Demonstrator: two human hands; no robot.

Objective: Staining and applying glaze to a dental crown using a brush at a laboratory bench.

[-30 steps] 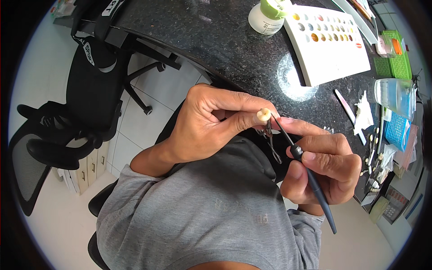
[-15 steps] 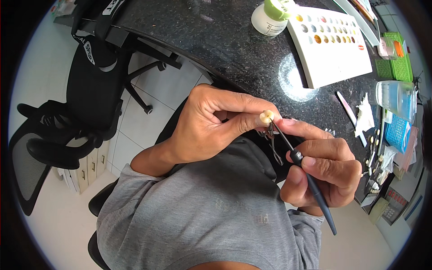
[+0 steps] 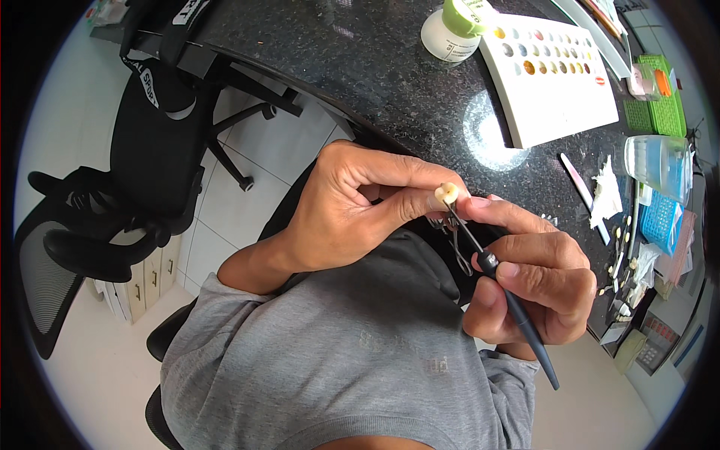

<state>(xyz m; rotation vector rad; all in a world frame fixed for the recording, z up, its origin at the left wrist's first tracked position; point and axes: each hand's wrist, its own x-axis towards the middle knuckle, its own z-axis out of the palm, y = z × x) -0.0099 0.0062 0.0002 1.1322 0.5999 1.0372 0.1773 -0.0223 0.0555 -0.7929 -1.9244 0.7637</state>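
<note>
Pinched between thumb and forefinger of my left hand (image 3: 360, 199) is a small cream dental crown (image 3: 446, 193) with a grooved top and a dark spot on it. Below the crown hangs a thin metal clamp-like piece with looped ends (image 3: 460, 255); how it joins the crown is hidden by the fingers. My right hand (image 3: 536, 274) grips a slim pen-like tool with a dark grey handle (image 3: 531, 330) and a thin shaft. Its fine tip touches or nearly touches the crown's top. The right forefinger reaches close to the left fingertips.
On the black speckled table (image 3: 360, 67) stand a white palette with coloured wells (image 3: 555, 112) and a white jar with a green lid (image 3: 450, 34). Further right are a water cup (image 3: 652, 161), crumpled tissue (image 3: 606, 193), a blue basket (image 3: 660, 221) and a green basket (image 3: 664, 112). A black chair (image 3: 150, 157) stands left.
My right hand and its tool have shifted slightly left and up, the tip moving a little across the crown. My left hand holds nearly still.
</note>
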